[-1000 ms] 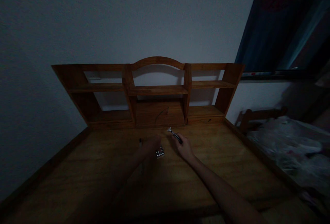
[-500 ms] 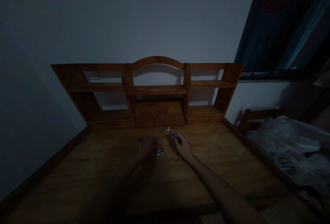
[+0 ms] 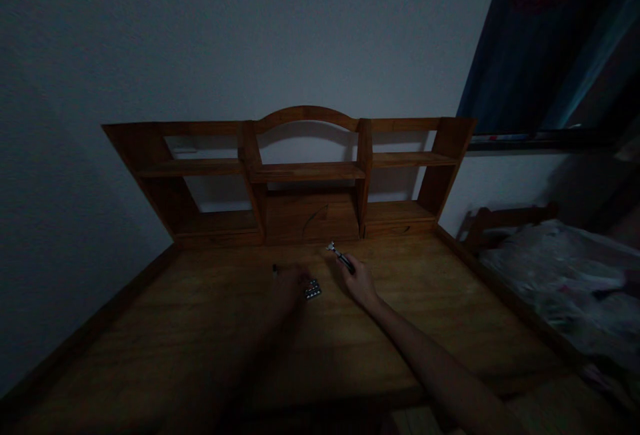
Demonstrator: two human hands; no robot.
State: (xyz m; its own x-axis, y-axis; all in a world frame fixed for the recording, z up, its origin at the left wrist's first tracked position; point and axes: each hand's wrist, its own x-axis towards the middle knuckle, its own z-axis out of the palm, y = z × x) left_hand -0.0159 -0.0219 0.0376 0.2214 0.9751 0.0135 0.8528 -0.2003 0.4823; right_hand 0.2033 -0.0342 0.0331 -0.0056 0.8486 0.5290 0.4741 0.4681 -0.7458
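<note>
My right hand [image 3: 359,280] is wrapped around the handle of a slim black-and-silver tool [image 3: 345,262] that looks like a razor. Its wider silver head points up and away, a little above the desk. My left hand [image 3: 291,281] is at the left edge of a small dark case [image 3: 313,289] with rows of pale pieces in it. The left fingers are curled together at the case; dim light hides what is between them. Just beyond that hand, a small dark-tipped object [image 3: 275,268] shows on the desk, partly covered.
The wooden desk [image 3: 210,328] has raised side edges. A wooden shelf unit [image 3: 307,171] stands along its back against the wall. To the right are a wooden chair-like frame [image 3: 515,215] and clear plastic bags [image 3: 560,268], below a dark curtain [image 3: 525,68].
My left hand has come down to the case's left side and is less blurred. My right hand keeps its hold on the tool. The view has shifted slightly.
</note>
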